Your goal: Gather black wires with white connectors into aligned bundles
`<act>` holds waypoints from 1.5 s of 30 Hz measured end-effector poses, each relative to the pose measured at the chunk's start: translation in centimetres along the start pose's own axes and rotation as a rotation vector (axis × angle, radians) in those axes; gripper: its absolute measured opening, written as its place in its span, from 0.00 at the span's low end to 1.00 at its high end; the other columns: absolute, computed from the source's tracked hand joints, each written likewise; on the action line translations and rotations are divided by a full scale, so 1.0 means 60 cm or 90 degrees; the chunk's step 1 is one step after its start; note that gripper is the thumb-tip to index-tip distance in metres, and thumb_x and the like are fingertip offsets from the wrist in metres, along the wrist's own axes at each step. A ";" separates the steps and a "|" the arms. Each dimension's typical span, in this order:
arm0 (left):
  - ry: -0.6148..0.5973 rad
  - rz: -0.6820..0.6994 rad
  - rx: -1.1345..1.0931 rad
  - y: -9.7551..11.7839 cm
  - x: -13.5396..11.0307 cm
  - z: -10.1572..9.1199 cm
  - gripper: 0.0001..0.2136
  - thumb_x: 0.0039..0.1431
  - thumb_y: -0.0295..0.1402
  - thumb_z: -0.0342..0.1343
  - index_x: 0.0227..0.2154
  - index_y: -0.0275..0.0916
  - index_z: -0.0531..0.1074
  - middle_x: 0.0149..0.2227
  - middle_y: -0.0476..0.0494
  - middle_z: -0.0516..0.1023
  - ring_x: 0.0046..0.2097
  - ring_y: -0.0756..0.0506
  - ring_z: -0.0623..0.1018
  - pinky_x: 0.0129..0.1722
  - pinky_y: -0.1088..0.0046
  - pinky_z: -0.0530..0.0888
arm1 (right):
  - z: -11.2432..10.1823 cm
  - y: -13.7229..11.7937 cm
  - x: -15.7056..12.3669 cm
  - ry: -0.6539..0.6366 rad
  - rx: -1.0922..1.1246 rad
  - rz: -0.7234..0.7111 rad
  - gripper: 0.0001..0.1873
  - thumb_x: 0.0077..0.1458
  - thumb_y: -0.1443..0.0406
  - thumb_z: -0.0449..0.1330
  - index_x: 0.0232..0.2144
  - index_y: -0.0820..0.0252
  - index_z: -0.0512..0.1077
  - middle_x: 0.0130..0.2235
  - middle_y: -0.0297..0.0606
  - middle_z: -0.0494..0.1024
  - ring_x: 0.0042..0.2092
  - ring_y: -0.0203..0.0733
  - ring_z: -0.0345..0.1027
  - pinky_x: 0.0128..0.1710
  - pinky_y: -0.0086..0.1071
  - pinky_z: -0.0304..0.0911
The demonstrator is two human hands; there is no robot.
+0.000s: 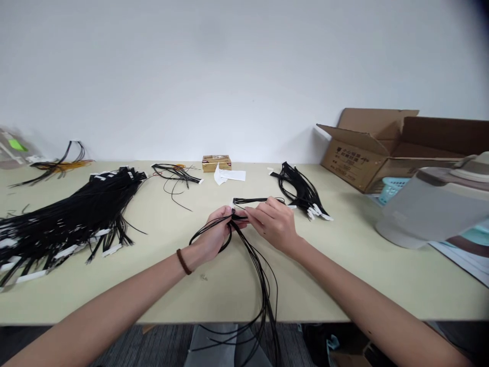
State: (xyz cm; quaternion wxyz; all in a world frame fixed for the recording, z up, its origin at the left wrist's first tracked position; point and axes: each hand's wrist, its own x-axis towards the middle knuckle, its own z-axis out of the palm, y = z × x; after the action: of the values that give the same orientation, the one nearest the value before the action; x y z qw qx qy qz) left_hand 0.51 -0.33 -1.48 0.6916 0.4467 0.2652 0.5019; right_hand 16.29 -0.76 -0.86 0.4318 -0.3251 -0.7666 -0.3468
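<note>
In the head view a bundle of thin black wires is gathered between my hands, its loose ends hanging over the front edge of the table. My left hand pinches the bundle where the wires loop together, and a brown band circles that wrist. Against the same spot my right hand has its thumb and fingertips closed on a wire of the bundle. A white connector shows just above the left fingertips. What lies right between the fingertips is partly hidden.
A large pile of black cables covers the left of the table. A smaller cable bundle lies to the right. At the back stands a gold box by white paper. Far right are an open carton and a grey container.
</note>
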 end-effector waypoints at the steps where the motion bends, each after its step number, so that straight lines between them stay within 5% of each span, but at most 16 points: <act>1: -0.005 0.003 0.007 -0.001 0.000 0.000 0.07 0.54 0.35 0.53 0.26 0.35 0.69 0.33 0.44 0.75 0.35 0.48 0.75 0.42 0.68 0.69 | 0.000 -0.001 0.000 -0.001 -0.003 0.000 0.07 0.53 0.67 0.56 0.24 0.58 0.68 0.19 0.30 0.62 0.26 0.33 0.49 0.25 0.28 0.46; 12: -0.062 0.082 0.093 0.002 -0.005 -0.002 0.12 0.57 0.37 0.48 0.32 0.35 0.71 0.35 0.43 0.76 0.39 0.46 0.74 0.40 0.70 0.69 | -0.006 -0.008 0.005 -0.062 -0.010 -0.005 0.07 0.54 0.69 0.53 0.24 0.60 0.65 0.21 0.32 0.64 0.28 0.36 0.50 0.26 0.29 0.46; 32: -0.030 0.139 0.230 -0.005 0.002 -0.008 0.14 0.56 0.42 0.48 0.28 0.35 0.68 0.32 0.44 0.74 0.34 0.49 0.72 0.38 0.72 0.69 | -0.007 -0.014 0.007 -0.102 0.004 0.037 0.11 0.56 0.69 0.49 0.22 0.61 0.63 0.22 0.33 0.65 0.27 0.35 0.50 0.26 0.29 0.45; 39: -0.015 0.167 0.388 0.002 -0.001 -0.009 0.15 0.56 0.44 0.47 0.24 0.36 0.64 0.25 0.50 0.65 0.29 0.51 0.65 0.31 0.76 0.64 | -0.003 -0.013 0.001 -0.092 -0.009 0.021 0.12 0.56 0.68 0.51 0.21 0.60 0.62 0.21 0.32 0.63 0.27 0.34 0.48 0.25 0.29 0.43; 45: -0.010 0.176 0.448 0.002 -0.001 -0.012 0.15 0.57 0.43 0.45 0.25 0.36 0.66 0.27 0.47 0.68 0.31 0.49 0.68 0.33 0.75 0.65 | -0.006 -0.011 -0.001 -0.117 -0.004 0.014 0.11 0.57 0.68 0.50 0.22 0.60 0.62 0.22 0.32 0.63 0.27 0.35 0.49 0.26 0.29 0.43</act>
State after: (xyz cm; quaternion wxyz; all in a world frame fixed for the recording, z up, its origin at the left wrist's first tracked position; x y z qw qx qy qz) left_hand -0.14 -0.15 -1.71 0.4237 0.6924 0.3532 0.4651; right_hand 15.93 -1.42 -0.94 0.3624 -0.3649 -0.7984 -0.3131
